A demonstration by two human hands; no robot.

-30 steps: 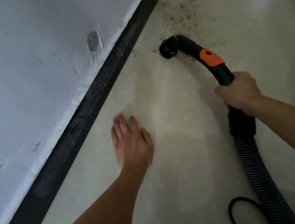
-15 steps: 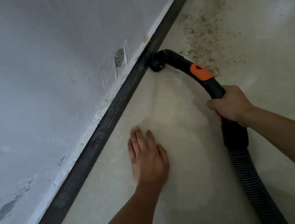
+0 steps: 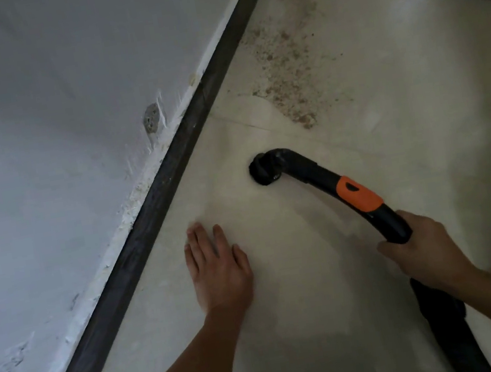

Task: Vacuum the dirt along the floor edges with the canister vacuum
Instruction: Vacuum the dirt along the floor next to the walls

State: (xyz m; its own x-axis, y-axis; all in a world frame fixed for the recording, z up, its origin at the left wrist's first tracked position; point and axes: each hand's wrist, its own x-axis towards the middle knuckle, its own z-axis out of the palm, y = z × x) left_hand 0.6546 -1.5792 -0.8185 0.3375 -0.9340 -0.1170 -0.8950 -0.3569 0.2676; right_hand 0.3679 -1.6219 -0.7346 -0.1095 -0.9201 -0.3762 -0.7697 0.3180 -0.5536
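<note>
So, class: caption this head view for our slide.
Right hand steers vacuum nozzle toward dirt; left hand flat on floor.

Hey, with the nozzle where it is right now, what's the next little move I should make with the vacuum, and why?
Probably slide the nozzle forward into the brown dirt patch. The right hand grips the hose handle with the nozzle on bare pale floor, short of the patch, which spreads ahead near the dark baseboard. The left hand lies flat, clear of that path.

The right hand [image 3: 420, 250] covers the middle of the vacuum handle [image 3: 316, 170], and the hose [image 3: 451, 333] below it runs off the bottom edge. The canister is out of frame. The nozzle mouth [image 3: 262, 170] faces the floor [image 3: 401, 94], perhaps touching it.
</note>
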